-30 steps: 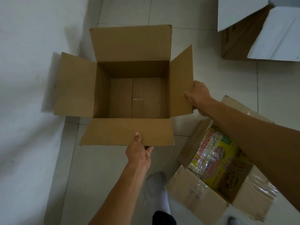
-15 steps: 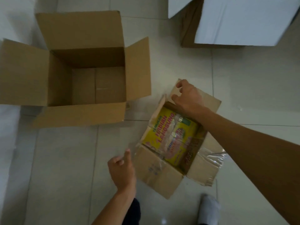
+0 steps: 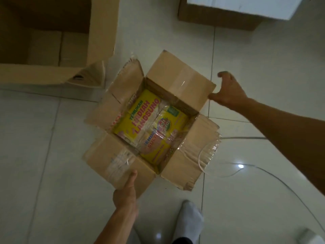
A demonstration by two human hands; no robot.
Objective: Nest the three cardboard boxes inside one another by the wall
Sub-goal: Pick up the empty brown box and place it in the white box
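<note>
White tiled floor (image 3: 52, 155), small open cardboard box (image 3: 177, 76) w/ yellow packets (image 3: 140, 118) inside. Left hand (image 3: 125, 194) pinches near flap; right hand (image 3: 228, 92) fingers spread, thumb touching far flap's corner. Big open box (image 3: 103, 29) beside.

I see open floor (image 3: 263, 71) right of the small box (image 3: 179, 80); the big box (image 3: 103, 32) crowds its left corner.

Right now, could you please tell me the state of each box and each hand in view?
Small box: open, flaps spread, yellow packets inside, on the floor.
Large box: open, nothing visible inside, on the floor.
Third box: partly out of frame, white flap over it.
Left hand: gripping the small box's near flap.
Right hand: thumb at the far flap's corner, fingers spread.
</note>
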